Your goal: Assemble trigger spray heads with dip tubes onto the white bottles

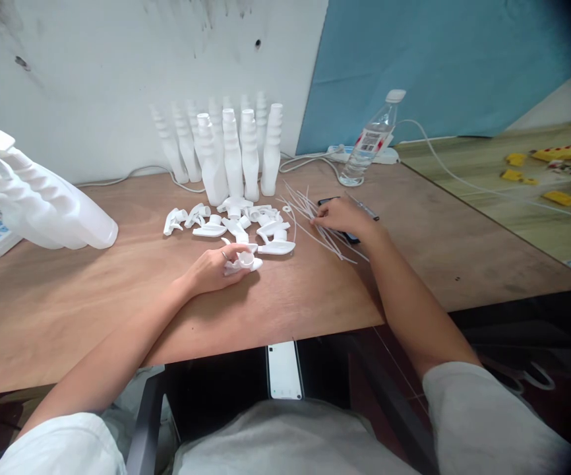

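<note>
White wall (112, 72), blue panel (438, 59)

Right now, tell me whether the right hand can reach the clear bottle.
Probably yes: the right hand is over the thin white tubes, and nothing tall seems to stand between it and the clear bottle.

White spray head (246, 262), socket up, and thin tubes (330, 241) crisscrossed to its right

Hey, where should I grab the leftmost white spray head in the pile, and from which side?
I'd pinch the leftmost white spray head across its longer body, probably coming from the left or front: it lies at the pile's left end, and another spray head sits close on its right.
</note>
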The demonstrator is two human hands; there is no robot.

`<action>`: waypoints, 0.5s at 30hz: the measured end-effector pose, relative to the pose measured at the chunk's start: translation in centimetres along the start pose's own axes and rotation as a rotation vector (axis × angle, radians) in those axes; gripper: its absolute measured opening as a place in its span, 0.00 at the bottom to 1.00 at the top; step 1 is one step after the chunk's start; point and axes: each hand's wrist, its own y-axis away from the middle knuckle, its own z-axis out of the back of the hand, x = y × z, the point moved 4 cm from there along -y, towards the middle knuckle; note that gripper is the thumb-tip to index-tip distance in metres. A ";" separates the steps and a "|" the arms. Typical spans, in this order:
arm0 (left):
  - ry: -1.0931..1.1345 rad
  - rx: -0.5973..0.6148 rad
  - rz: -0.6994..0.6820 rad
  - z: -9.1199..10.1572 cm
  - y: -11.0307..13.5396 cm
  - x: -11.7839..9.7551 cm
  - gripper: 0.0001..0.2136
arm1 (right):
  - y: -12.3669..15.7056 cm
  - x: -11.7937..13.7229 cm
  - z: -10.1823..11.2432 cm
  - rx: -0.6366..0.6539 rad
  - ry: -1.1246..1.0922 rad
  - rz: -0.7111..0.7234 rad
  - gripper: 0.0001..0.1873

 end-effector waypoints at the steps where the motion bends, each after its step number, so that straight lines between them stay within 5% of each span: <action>1: 0.010 0.003 0.028 0.0 0.0 0.1 0.20 | 0.0 0.0 0.1 -0.009 -0.022 -0.012 0.12; 6: 0.078 0.020 0.049 -0.1 0.0 0.2 0.25 | 0.1 0.3 1.2 -0.128 -0.143 -0.101 0.15; 11: 0.196 0.041 -0.027 -0.4 -0.3 -0.6 0.19 | 0.7 1.9 2.4 -0.385 -0.575 -0.123 0.13; 15: 0.226 0.099 -0.007 -0.6 -0.4 -0.9 0.15 | 2.3 6.5 1.6 -0.233 -0.962 0.153 0.14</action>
